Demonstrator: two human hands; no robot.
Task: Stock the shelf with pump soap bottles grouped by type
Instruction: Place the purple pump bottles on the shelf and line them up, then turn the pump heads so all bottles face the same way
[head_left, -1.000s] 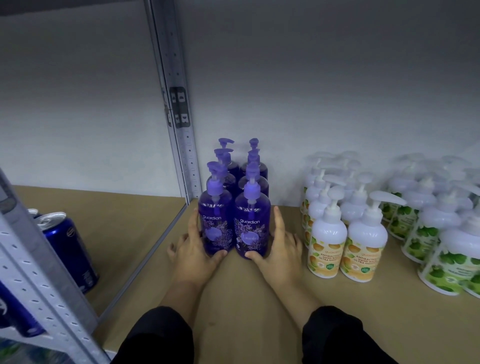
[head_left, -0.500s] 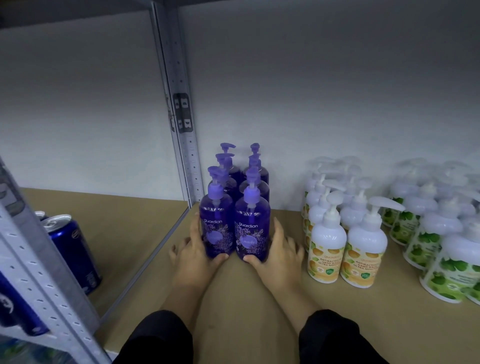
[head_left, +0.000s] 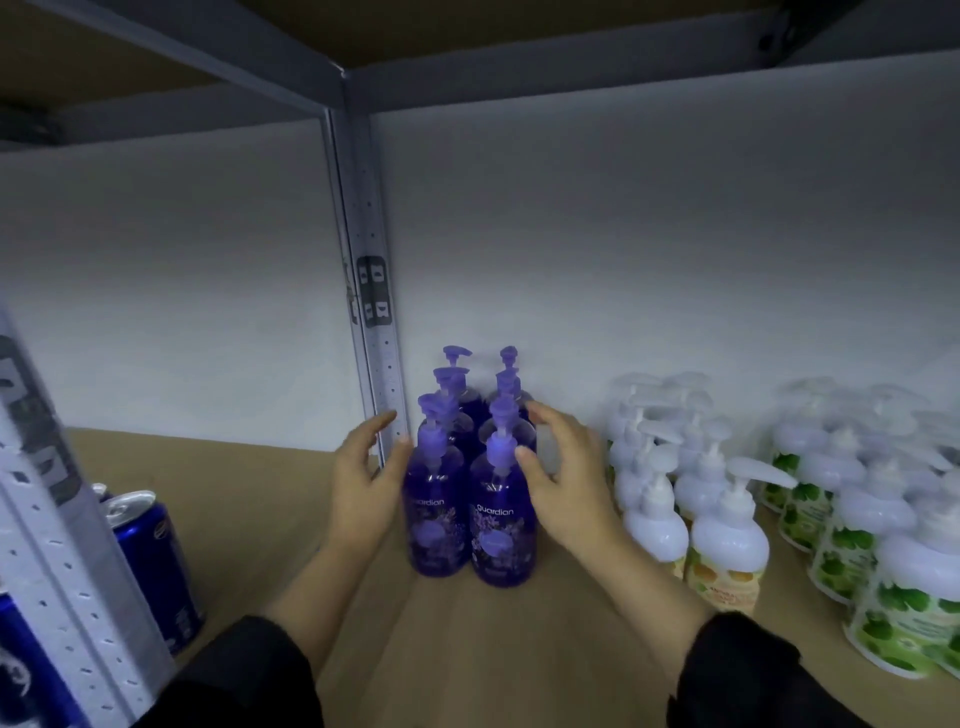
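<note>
Reading "guardian" on their near labels, the purple pump bottles (head_left: 470, 499) are standing clustered on the shelf (head_left: 519, 649). Both hands are flanking them with fingers spread loosely, the left hand (head_left: 363, 488) touching the near-left bottle, the right hand (head_left: 563, 483) beside the near-right one.

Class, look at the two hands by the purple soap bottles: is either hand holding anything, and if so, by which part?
Nothing is clearly held. The left hand and right hand flank the purple pump bottles at shoulder height, fingers relaxed; whether their thumbs touch the bottles cannot be told.
</note>
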